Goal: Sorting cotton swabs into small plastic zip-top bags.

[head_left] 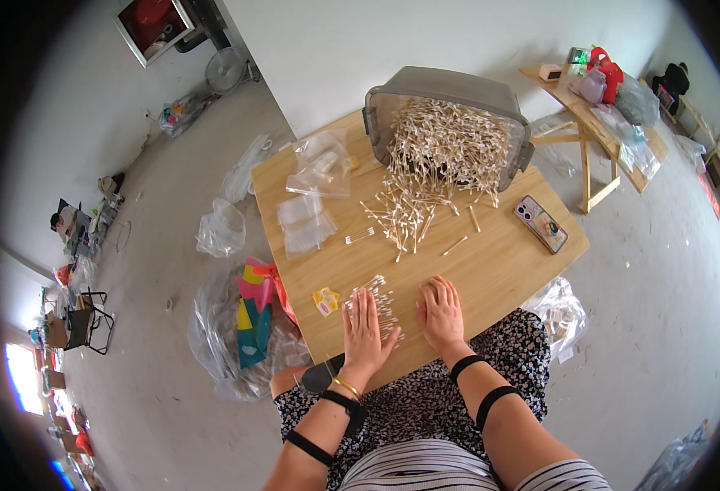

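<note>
Cotton swabs [386,303] lie in a loose patch at the near edge of the tabletop [499,278], roughly side by side, partly covered by the left hand [364,331]; they are too many and too small to count. That hand's grip is flat and spread out, palm down, fingers together and thumb apart, and whether anything is caught beneath it I cannot tell. The right hand [442,315] rests palm down just to the right, its grip relaxed, fingers slightly bent, with nothing visible in it. The step in hand seems to be patting the patch even; a next move would call for light, level pressure from both sides. Yellow cards [325,301], perhaps two, lie just left of the patch. Farther off come a small row of swabs [359,236], three or four, and one lone swab [455,245] to the right. Clear bags [306,233] lie at the left, overlapping and uncountable. One phone [540,224] lies at the right. At the far edge, one grey bin [425,80] sits tipped on its side, an uncountable heap of swabs [450,147] spilling from it.
</note>
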Available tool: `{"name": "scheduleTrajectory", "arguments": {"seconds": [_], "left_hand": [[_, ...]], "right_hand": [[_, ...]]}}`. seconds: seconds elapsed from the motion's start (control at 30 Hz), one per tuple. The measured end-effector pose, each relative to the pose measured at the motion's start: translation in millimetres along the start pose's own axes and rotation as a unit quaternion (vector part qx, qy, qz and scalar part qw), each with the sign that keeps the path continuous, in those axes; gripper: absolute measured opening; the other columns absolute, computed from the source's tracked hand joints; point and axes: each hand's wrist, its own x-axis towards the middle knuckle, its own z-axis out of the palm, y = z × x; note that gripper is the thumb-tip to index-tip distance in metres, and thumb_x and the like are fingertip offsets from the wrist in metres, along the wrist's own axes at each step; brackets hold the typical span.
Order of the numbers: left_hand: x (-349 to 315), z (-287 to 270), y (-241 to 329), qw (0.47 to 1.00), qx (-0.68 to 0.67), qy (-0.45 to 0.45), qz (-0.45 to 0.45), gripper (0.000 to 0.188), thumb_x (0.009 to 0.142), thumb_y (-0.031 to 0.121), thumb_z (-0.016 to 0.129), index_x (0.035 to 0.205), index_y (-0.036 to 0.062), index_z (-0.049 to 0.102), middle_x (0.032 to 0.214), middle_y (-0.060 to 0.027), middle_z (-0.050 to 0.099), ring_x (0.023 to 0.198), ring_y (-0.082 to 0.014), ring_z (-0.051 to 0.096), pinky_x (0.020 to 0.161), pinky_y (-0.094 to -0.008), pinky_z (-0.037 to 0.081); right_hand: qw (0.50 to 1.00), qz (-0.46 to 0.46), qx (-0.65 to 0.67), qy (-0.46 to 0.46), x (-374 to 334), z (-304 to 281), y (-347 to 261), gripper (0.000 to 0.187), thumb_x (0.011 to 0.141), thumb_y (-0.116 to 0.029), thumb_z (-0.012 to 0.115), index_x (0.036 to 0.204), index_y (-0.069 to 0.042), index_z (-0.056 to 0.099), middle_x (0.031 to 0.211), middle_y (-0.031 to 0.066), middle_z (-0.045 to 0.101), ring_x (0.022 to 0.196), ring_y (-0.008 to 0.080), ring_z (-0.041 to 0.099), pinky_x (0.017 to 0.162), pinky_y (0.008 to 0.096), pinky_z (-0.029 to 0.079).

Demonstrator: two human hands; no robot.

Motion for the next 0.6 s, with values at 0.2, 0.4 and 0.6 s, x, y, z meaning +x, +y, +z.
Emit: {"name": "scheduleTrajectory", "arguments": {"seconds": [0.2,0.4,0.6], "left_hand": [[41,11,-15,0.998,0.009,-0.015,-0.053,0.092,0.098,0.058,0.04,0.153,-0.0092,0.009,0.162,-0.027,0.008,0.152,-0.0375,0.003,0.123,-0.0509,0.003],[58,22,-28,0.997,0.038,-0.025,-0.054,0.098,0.096,0.062,0.04,0.152,-0.0113,0.009,0.161,-0.0282,0.009,0.152,-0.0382,0.006,0.123,-0.0496,0.004],[68,15,-41,0.998,0.022,-0.059,-0.016,0.098,0.097,0.061,0.043,0.153,-0.0103,0.005,0.161,-0.029,0.006,0.152,-0.0389,0.003,0.123,-0.0497,0.006]], "right_hand": [[1.0,-0.004,-0.019,0.002,1,0,-3,0.037,0.091,-0.021,0.059,0.123,-0.004,0.056,0.13,0.0153,0.051,0.133,0.0317,0.043,0.117,0.0458,0.031],[1.0,-0.001,-0.017,-0.001,1,-1,-3,0.036,0.09,-0.021,0.06,0.121,-0.003,0.057,0.13,0.0152,0.051,0.133,0.0316,0.043,0.117,0.0455,0.032],[0.999,0.004,-0.034,-0.005,0,1,-1,0.034,0.091,-0.022,0.059,0.12,-0.003,0.058,0.132,0.0152,0.051,0.134,0.0312,0.042,0.117,0.0454,0.031]]}}
